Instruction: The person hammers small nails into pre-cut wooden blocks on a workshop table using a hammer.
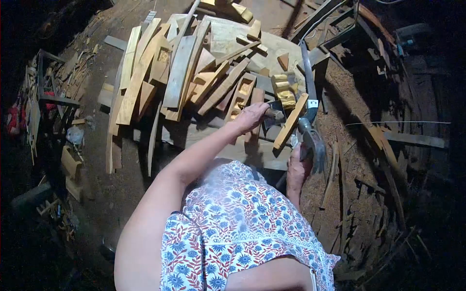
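My left hand (251, 117) is closed around a chisel with a wooden handle (274, 114), its dark metal partly hidden, above the near edge of the bench. Just right of it lies a narrow wooden stick (290, 121), slanting, and behind it a carved yellowish wood block (284, 91). My right hand (297, 169) grips a claw hammer (315, 149), its head raised near the bench edge and slightly blurred; the fingers are partly hidden behind it. A wood piece with cut pockets (240, 97) lies beside my left hand.
Many wooden strips (141, 72) and offcuts are heaped across the left of the bench (223, 39). A curved saw blade (307, 72) lies at the bench's right side. Wood scraps (388, 145) litter the ground to the right, with wooden blocks (72, 162) at the left.
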`<state>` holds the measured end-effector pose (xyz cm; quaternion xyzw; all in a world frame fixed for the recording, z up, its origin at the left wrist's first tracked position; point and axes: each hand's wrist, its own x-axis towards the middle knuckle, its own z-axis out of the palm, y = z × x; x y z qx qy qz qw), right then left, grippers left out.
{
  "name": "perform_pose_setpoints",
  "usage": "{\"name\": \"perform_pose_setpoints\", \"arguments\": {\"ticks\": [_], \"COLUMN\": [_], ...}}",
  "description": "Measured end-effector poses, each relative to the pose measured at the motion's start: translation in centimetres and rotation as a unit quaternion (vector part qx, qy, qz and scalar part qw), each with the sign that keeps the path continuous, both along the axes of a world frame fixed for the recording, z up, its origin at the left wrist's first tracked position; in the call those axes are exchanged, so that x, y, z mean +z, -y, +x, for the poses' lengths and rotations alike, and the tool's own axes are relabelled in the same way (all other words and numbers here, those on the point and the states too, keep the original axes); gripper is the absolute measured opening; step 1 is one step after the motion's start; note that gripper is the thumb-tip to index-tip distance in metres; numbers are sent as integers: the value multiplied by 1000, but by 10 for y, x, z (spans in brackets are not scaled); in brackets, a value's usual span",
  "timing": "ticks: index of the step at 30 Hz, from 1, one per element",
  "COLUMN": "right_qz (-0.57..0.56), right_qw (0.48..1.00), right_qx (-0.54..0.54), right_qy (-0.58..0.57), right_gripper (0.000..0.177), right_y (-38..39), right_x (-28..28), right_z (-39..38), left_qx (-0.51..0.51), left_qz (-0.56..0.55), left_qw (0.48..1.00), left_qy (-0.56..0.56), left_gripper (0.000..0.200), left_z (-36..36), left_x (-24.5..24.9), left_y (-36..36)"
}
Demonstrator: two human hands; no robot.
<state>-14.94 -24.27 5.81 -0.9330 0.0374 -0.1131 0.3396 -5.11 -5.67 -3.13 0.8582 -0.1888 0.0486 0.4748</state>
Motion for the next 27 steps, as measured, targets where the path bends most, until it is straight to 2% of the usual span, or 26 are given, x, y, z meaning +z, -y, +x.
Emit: {"name": "perform_pose_setpoints", "arguments": {"ticks": [1, 2, 3, 4, 6, 8, 9, 10, 12, 13, 14, 17, 19, 20, 22, 26, 27], "right_qz": [-165, -324, -124, 81, 84, 92, -75, -78, -19, 56, 168, 173, 223, 224, 239, 255, 187], "right_qw": [981, 924, 985, 995, 994, 987, 983, 983, 980, 987, 972, 978, 958, 959, 961, 935, 965], "right_qx": [49, 93, 79, 64, 72, 79, 166, 166, 128, 142, 32, 30, 6, 5, 50, -22, 25], "right_qy": [94, 183, 92, -3, 17, -106, -10, -15, -150, -49, -158, -112, -178, -174, -134, -243, -185], "right_gripper": [27, 26, 27, 29, 28, 35, 46, 46, 57, 48, 39, 35, 33, 33, 35, 36, 36], "right_y": [-7, -14, -23, -35, -28, -21, -10, -8, -4, -13, -52, -52, -39, -36, -34, -38, -32], "right_x": [-3, -3, -3, 3, -13, -19, -14, -15, -20, -31, 18, 14, 1, -1, -2, 11, 1], "right_z": [5, 9, 11, 13, 8, 2, -1, -3, -1, 5, 14, 11, 7, 5, -3, -21, -25], "left_qx": [-12, -12, -11, -9, 6, 18, 19, 32, 43, 40, 38, 45, 39, 37, 32, -8, -11], "left_qz": [2, -2, -5, -9, -30, -42, -45, -38, -35, -24, -12, -6, -13, -13, -16, -2, 10], "left_qw": [1000, 1000, 1000, 1000, 999, 999, 999, 999, 998, 999, 999, 999, 999, 999, 999, 1000, 1000], "left_qy": [-28, -13, -15, -18, -15, -14, -19, -1, 19, -3, -24, -19, -15, -12, -20, -9, -17], "left_gripper": [30, 30, 30, 30, 31, 28, 28, 28, 28, 29, 30, 36, 42, 42, 44, 50, 52], "left_z": [0, 1, 1, 1, 0, -3, -6, -10, -13, -12, -10, -13, -21, -23, -27, -34, -37], "left_x": [6, 3, 5, 8, 11, 7, 4, 10, 11, 6, 4, 8, 9, 9, 4, 2, 1], "left_y": [-4, -5, -6, -7, -11, -13, -12, -12, -10, -8, -8, -11, -11, -12, -11, -15, -17]}}
